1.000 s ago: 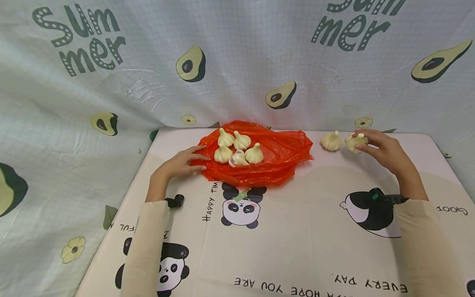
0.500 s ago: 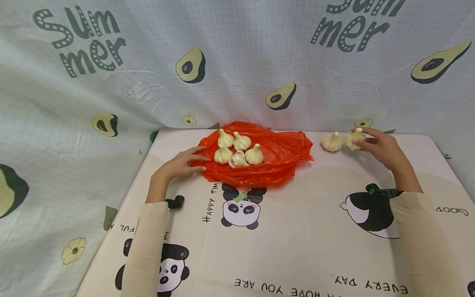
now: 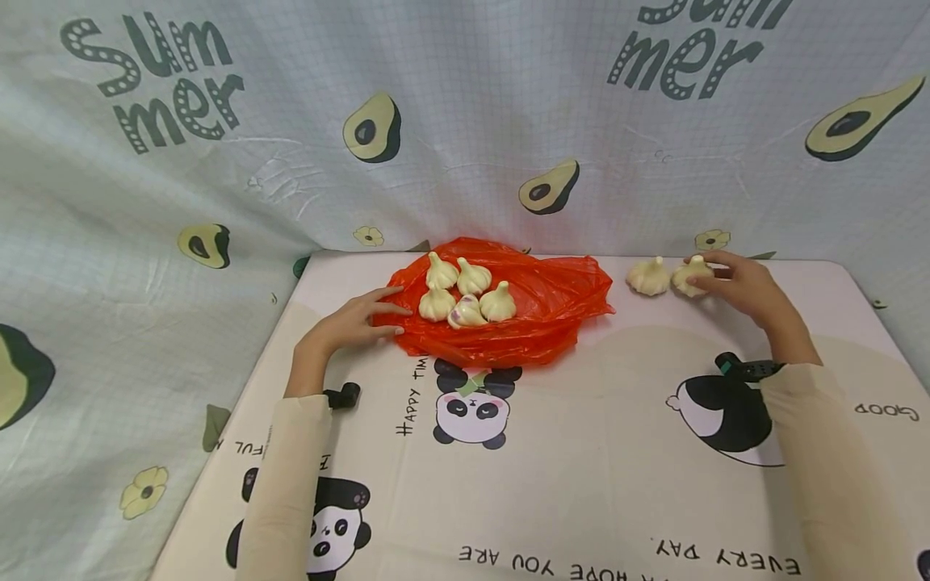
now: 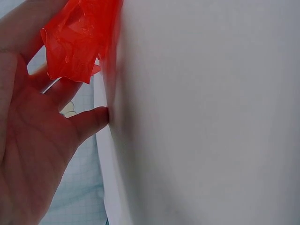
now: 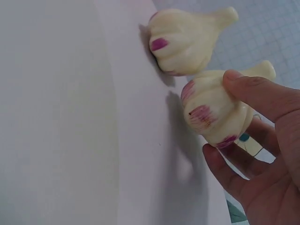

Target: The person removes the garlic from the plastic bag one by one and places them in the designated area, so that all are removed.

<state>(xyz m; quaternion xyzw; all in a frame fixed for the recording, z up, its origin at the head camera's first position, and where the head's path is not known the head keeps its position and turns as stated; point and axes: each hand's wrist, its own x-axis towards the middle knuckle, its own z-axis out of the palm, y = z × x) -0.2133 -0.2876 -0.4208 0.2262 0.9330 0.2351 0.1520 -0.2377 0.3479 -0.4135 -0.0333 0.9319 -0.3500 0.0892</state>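
A red plastic bag (image 3: pixel 538 298) lies spread on the table with several garlic bulbs (image 3: pixel 498 302) resting on it. At the bag's left edge is my left hand (image 3: pixel 352 319), its fingers spread and touching the plastic. In the left wrist view, part of the bag hangs over those fingers. On the right, my right hand (image 3: pixel 748 286) holds a garlic bulb (image 5: pixel 213 110) with the thumb on top and fingers below. Just left of it sits another garlic bulb (image 3: pixel 648 277), and the two nearly meet in the right wrist view.
The table (image 3: pixel 552 476) bears a cloth printed with pandas and lettering. A curtain (image 3: pixel 450 73) with avocado prints hangs along the table's back edge and left side. Wrist cameras show at both sleeves.
My right hand has moved slightly left with its garlic bulb, closing the gap to the neighbouring bulb. The left hand and the bag stay put.
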